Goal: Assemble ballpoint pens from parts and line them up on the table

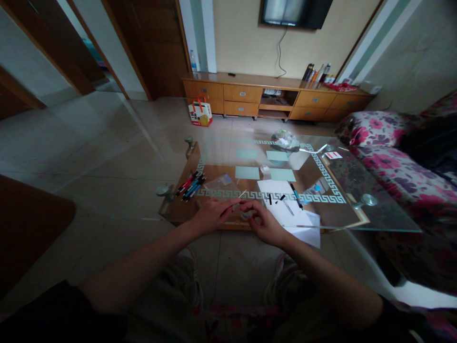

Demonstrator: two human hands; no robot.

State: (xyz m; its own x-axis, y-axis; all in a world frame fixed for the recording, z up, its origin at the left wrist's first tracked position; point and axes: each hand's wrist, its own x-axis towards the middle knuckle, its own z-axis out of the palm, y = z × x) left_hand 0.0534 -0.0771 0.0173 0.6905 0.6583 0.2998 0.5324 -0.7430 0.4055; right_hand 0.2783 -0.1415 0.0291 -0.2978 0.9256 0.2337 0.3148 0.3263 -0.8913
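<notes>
Both hands meet at the near edge of the glass tabletop [357, 209]. Left hand [212, 214] pinches a thin white refill [240, 196], tip pointing up and away. Right hand [262, 220] sits close beside it, fingers curled around something small; too blurred to tell what, or whether it is really clamped. The hands almost touch, refill between them.

Around them: bundle of pens [191, 186] to the left, red, black and blue. White paper [285, 207] right of the hands, with a blue pen [296, 195], a grey barrel [288, 207] and small black caps [276, 197] loose on it. Pale green cards [247, 172] further back, a clear bag [221, 181] near the pens.

Risks, as I judge them: the refill is thin and held only at one end, so a slack pinch likely drops it between the knees to the floor. It could bend if pushed off-axis. Small caps on smooth paper over glass may roll or get swept off by the right wrist, which sits just beside the sheet. Paper overhangs the tabletop's near edge, so a sleeve or forearm could drag it off.

Writing: red-and-white gift bag [200, 112] on the floor has characters, unreadable. Small red-and-white label [333, 155] on the far tabletop, also unreadable. No brand legible on the pens.
</notes>
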